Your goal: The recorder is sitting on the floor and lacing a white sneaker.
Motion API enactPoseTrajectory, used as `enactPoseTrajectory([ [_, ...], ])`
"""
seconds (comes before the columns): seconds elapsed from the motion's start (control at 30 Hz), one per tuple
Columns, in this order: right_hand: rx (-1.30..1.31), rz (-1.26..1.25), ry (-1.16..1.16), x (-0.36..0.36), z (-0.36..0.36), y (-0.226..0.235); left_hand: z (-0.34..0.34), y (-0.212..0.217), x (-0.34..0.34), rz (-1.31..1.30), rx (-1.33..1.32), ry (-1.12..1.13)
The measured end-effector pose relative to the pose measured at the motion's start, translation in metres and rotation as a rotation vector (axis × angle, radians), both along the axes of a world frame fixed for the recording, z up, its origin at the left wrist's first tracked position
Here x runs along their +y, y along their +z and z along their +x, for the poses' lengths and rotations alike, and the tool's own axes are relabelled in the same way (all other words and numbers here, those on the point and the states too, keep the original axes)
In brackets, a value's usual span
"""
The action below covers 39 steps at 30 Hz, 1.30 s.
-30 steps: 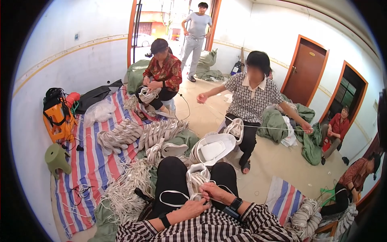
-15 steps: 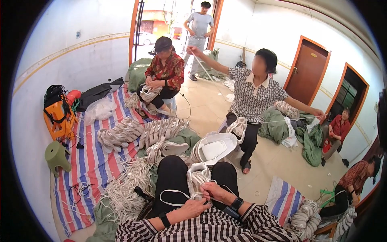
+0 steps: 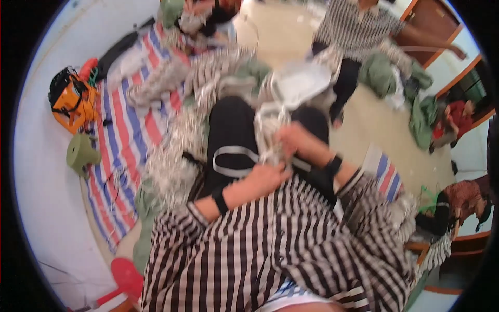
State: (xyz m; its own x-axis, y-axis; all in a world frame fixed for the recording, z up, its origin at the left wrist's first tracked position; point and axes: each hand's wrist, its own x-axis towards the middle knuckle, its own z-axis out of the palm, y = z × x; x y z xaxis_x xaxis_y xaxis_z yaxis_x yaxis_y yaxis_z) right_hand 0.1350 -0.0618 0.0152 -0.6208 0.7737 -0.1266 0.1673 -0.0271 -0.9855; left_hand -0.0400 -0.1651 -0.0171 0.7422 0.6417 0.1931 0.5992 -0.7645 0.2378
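Note:
A pale shoe upper (image 3: 271,118) stands between my black-trousered knees, its lacing toward me. A white shoelace (image 3: 234,151) runs from it and makes a loop over my left thigh. My left hand (image 3: 266,178) is closed at the near end of the upper, fingers pinched on the lace. Just above and to its right, my right hand (image 3: 300,141) is closed on the lace at the upper's right side. Motion blur softens the fingertips and lace ends.
A heap of white shoelaces (image 3: 174,148) lies left of my knees. Beyond are rows of shoe uppers (image 3: 158,83) on a striped sheet (image 3: 117,166), and a white basin (image 3: 301,83). A green stool (image 3: 83,154) stands left. A co-worker in a patterned shirt (image 3: 353,28) sits opposite.
The view has tilted down, so the room appears higher and more of my striped shirt shows. My right hand has moved a little up and away from my left. Both stay at the upper.

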Motion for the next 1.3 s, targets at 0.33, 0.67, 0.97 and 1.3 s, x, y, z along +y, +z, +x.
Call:
enactPoseTrajectory([
  [0.33,0.371,0.311,-0.180,0.080,0.028,0.099,0.002,0.001,0.003,-0.024,-0.013,0.007],
  [0.67,0.207,0.200,-0.339,0.089,0.042,0.090,-0.007,-0.006,0.007,-0.104,-0.050,-0.032],
  [0.97,0.357,0.045,-0.280,0.051,0.051,0.088,-0.010,0.015,-0.003,0.053,-0.244,-0.037],
  [1.3,0.414,0.123,-0.234,0.033,0.041,0.149,-0.009,0.001,0.009,0.089,-0.141,-0.080],
])
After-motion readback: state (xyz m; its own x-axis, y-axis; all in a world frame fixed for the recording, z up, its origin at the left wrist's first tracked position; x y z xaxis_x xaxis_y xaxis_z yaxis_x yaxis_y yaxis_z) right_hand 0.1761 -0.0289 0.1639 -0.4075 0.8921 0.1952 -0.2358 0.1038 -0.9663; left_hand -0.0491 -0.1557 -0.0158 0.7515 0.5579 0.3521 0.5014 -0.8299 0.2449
